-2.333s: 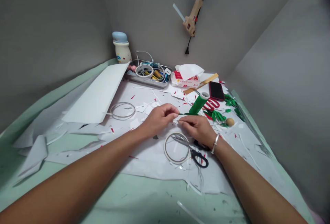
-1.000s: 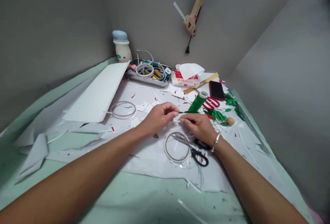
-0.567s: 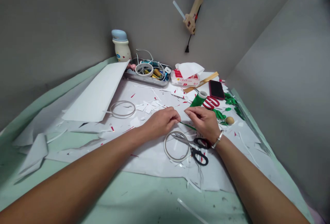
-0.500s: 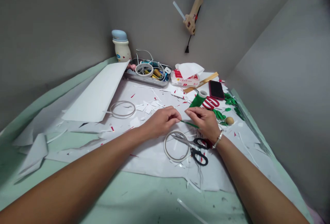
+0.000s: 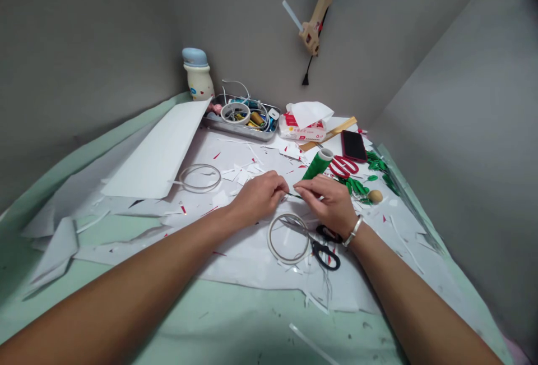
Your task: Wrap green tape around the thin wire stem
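Fine fingertip work here! The left hand (image 5: 258, 197) and right hand (image 5: 328, 201) sit close together, both pinched narrow on a thin green stem (image 5: 300, 197). Its long axis runs almost level from left to right, between the hands and above a scrap-strewn white paper sheet (image 5: 252, 264). Just below lie a clear tape ring (image 5: 269, 239) and black-handled steel scissors (image 5: 324, 255), with an upright green tape roll (image 5: 313, 167) just beyond. It looks like a careful pinching step, and that slender stem calls for steady fingertips.
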Demonstrator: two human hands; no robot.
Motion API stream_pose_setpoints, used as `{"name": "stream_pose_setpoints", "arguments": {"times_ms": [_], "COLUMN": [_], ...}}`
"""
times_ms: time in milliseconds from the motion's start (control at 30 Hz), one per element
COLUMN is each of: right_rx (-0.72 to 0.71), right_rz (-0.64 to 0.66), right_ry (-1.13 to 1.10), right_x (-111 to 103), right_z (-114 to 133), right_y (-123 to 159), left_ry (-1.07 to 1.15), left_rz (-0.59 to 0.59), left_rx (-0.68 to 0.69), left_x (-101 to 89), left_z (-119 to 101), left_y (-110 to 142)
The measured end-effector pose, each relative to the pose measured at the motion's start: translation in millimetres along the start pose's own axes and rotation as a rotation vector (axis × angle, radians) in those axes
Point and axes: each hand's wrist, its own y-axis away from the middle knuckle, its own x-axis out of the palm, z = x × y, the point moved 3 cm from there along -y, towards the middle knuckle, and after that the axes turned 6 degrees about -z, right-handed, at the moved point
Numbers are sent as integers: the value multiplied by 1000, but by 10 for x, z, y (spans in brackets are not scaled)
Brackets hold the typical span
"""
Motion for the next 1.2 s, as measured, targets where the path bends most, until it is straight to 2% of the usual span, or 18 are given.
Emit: {"name": "stream_pose_setpoints", "arguments": {"times_ms": [100,167,233,300,400,533,667,800,1033,1200], "right_rx": [199,287,278,177,-30,-147,-56,56,19,128], "right_rz": [-63,-22,59,144,246,187,49,-51,101,58], "right_ry": [-112,-151,-145,-100,-37,48,37,-29,-40,-69], "right_x": [-14,18,65,113,165,128,31,-32,41,49], "right_z": [-201,-288,-280,-177,52,187,72,-41,52,-15], "right_y": [10,35,59,73,85,60,9,-14,6,27], "left_ry": [131,252,356,394,274,39,-58,-95,-153,-184], "left_rz": [90,93,71,22,-89,-120,-26,20,-52,-72], "left_rx": [36,-19,-107,-183,-231,-140,-18,19,-43,-61], "left_x": [7,-8,-22,-37,-63,-57,-11,2,-24,-48], "left_z": [-77,-89,-67,-25,40,55,20,-7,34,50], "left_y": [7,-4,-18,-30,-37,-30,-3,17,12,15]}}
